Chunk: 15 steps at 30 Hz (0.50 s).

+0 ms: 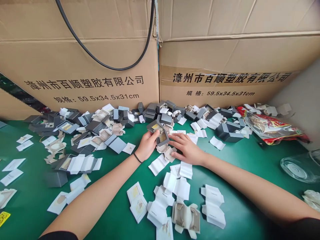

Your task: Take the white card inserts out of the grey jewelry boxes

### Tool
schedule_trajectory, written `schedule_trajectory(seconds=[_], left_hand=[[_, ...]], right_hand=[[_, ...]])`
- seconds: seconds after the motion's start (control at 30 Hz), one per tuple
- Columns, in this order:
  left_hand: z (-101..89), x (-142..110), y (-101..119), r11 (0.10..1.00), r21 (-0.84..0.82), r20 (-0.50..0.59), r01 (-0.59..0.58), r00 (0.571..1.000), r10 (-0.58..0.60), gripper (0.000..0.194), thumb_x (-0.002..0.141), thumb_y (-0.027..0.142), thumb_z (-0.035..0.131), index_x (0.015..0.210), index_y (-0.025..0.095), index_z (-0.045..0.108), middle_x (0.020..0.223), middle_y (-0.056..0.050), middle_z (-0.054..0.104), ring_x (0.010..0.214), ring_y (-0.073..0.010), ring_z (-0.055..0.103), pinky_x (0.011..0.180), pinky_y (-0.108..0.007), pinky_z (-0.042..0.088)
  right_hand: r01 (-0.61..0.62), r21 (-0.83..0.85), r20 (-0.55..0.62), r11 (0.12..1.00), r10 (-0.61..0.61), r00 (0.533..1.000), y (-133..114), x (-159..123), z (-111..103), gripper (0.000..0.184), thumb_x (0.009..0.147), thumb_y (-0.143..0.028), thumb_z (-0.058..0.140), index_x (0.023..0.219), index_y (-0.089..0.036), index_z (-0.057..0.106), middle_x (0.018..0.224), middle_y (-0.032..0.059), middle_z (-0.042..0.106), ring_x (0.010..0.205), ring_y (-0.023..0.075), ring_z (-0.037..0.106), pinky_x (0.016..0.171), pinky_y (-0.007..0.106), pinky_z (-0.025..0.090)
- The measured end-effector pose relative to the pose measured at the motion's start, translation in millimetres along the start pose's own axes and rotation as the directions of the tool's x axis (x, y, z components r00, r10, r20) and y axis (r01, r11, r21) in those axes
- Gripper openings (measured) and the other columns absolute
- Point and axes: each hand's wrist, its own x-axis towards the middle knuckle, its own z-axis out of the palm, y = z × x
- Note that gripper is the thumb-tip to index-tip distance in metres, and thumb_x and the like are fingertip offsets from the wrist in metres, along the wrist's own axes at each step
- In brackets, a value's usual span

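Observation:
Near the middle of the table, my left hand [147, 145] grips a small dark grey hinged box [163, 138] with its thumb on top. The box stands with its lid open and some yellowish stuff shows inside the lid. My right hand [187, 148] is just right of the box, fingers stretched and spread; whether the fingertips touch the box edge is hard to tell. Crumpled beige inserts [168, 154] and a white folded card [158, 164] lie below the box, close to both hands.
Grey boxes [115, 143] and paper pieces are heaped along two large cardboard cartons [100, 60]. Unfolded white cards [213, 205] lie in front on the green table [112, 186]. A red food packet [270, 128] and a clear glass dish [297, 170] sit right. A black cable [120, 69] hangs above.

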Motion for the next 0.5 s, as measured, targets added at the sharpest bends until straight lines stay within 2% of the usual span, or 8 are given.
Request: schedule_trajectory(seconds=[0.1,0.27,0.37,0.43,0.5], left_hand=[[-0.6,0,4,0.989,-0.128,0.011,0.074,0.997,-0.073,0.032,0.075,0.032,0.066,0.102,0.014,0.061,0.105,-0.008,0.067,0.107,-0.0217,0.058,0.093,-0.034,0.045],[-2.1,0,7,0.974,-0.173,0.038,0.144,0.990,-0.139,0.028,0.079,0.029,0.063,0.103,0.015,0.062,0.098,-0.007,0.070,0.099,-0.0209,0.062,0.087,-0.034,0.048],[-1.5,-1,8,0.968,-0.186,0.040,0.166,0.986,-0.162,0.026,0.080,0.027,0.062,0.103,0.014,0.063,0.094,-0.007,0.070,0.094,-0.0202,0.063,0.082,-0.032,0.050],[0.0,-1,9,0.965,-0.185,0.048,0.186,0.982,-0.180,0.025,0.081,0.026,0.060,0.102,0.014,0.063,0.092,-0.007,0.071,0.091,-0.0200,0.064,0.079,-0.031,0.050],[1.4,-2,11,0.964,-0.190,0.060,0.188,0.982,-0.180,0.023,0.082,0.025,0.060,0.102,0.014,0.063,0.091,-0.007,0.071,0.089,-0.0191,0.065,0.079,-0.030,0.050]], right_hand=[[0.030,-0.021,0.083,0.999,-0.028,0.996,3,0,1,0.039,0.091,-0.041,0.043,0.122,-0.020,0.053,0.124,0.0075,0.058,0.125,0.0279,0.039,0.102,0.049,0.031],[-0.010,0.000,0.027,1.000,0.010,1.000,-1,-1,-1,0.034,0.093,-0.033,0.040,0.123,-0.022,0.052,0.121,0.0056,0.059,0.111,0.0212,0.051,0.094,0.039,0.041],[-0.142,-0.144,-0.064,0.979,0.134,0.989,2,-2,-3,0.035,0.093,-0.032,0.040,0.125,-0.022,0.051,0.128,0.0069,0.054,0.114,0.0238,0.048,0.095,0.042,0.038],[-0.272,-0.282,-0.133,0.920,0.244,0.961,9,-2,-2,0.036,0.091,-0.035,0.042,0.123,-0.021,0.053,0.131,0.0090,0.051,0.119,0.0291,0.043,0.099,0.049,0.033],[-0.345,-0.364,-0.140,0.865,0.315,0.939,18,-3,-1,0.037,0.091,-0.037,0.043,0.120,-0.019,0.055,0.130,0.0106,0.052,0.119,0.0316,0.042,0.099,0.053,0.030]])
